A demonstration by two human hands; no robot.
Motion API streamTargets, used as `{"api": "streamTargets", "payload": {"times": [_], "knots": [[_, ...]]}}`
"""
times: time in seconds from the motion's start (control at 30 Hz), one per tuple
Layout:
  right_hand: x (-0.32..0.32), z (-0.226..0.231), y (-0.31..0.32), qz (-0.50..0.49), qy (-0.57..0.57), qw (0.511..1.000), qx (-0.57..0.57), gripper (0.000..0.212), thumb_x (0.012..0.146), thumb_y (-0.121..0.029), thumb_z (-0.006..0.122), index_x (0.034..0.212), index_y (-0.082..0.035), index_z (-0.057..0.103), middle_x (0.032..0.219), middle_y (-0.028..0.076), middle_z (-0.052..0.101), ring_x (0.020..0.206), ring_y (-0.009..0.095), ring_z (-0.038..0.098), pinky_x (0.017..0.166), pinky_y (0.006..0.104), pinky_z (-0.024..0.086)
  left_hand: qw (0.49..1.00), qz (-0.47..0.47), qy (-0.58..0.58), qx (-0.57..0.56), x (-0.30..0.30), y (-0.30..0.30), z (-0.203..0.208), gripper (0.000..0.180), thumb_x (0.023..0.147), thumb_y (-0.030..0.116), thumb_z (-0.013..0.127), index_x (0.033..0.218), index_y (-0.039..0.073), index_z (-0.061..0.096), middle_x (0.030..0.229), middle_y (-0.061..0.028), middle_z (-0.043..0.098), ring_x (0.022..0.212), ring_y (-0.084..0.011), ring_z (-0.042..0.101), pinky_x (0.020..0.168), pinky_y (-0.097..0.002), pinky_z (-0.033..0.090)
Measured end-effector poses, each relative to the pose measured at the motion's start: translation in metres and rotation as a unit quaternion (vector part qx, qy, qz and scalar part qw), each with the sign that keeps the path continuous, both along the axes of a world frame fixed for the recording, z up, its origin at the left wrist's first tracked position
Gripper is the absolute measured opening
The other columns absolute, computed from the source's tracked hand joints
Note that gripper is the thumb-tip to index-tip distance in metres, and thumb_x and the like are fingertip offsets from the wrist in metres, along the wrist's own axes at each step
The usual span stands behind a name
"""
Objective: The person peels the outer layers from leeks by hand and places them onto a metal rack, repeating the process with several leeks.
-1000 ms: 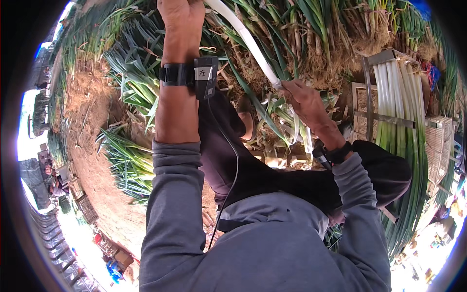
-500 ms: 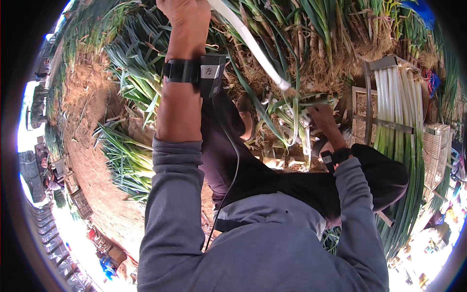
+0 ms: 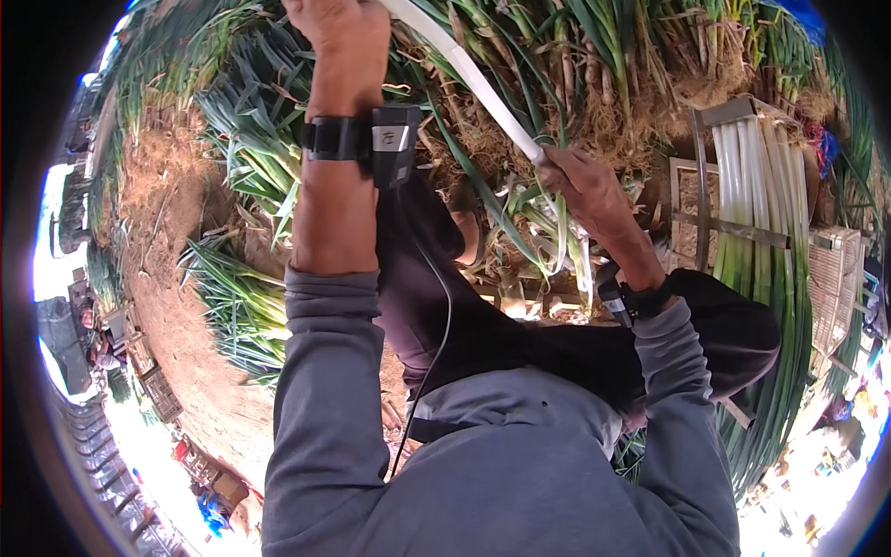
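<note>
Left hand [image 3: 339, 32], right hand [image 3: 580, 181] clenched

Light: bright daylight, outdoors, strongest at the lower left and lower right rim.
Glare: sky and ground there burn out to white.
Shadows: dark between the forearms.
Focus: sharp in the centre.
Edges: heavy fisheye bending, black vignette around.

2 hands: left hand [image 3: 339, 28], right hand [image 3: 585, 190]. 1 white leek stalk [image 3: 469, 79] held betw. them. 2 wrist devices [image 3: 357, 139]. 1 wooden rack [image 3: 733, 218] w/ cleaned leeks [image 3: 756, 186], approx. 6–8.
</note>
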State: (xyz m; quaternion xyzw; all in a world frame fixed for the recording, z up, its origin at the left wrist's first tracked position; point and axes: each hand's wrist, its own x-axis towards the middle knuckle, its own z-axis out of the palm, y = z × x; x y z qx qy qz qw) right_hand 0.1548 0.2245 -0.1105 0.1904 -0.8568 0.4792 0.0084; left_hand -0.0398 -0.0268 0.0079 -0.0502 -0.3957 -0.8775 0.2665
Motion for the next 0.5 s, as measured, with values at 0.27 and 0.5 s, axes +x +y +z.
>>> {"api": "streamTargets", "payload": {"times": [0.27,0.5], "knots": [[0.005,-0.047,0.002,0.079,-0.026,0.991,-0.106,0.029,0.095,-0.007,0.056,0.122,0.0,0.058,0.096,0.018,0.062,0.082,0.035,0.062,0.068,0.0415,0.049,0.995,0.021,-0.044,0.093,-0.006,-0.013,-0.01,0.056,0.099,0.012,0.057,0.149,0.018,0.035,0.085,-0.0033,0.055,0.073,-0.0164,0.055,0.063,-0.0321,0.047],[0.004,-0.018,-0.028,0.042,0.094,0.993,0.062,0.022,0.101,-0.013,0.051,0.116,0.0,0.06,0.089,0.017,0.058,0.076,0.032,0.058,0.067,0.0409,0.048,0.991,0.08,0.009,0.104,0.01,-0.04,-0.005,0.04,0.099,0.021,0.058,0.136,0.018,0.044,0.084,-0.0007,0.057,0.063,-0.0133,0.057,0.055,-0.0307,0.05]]}}
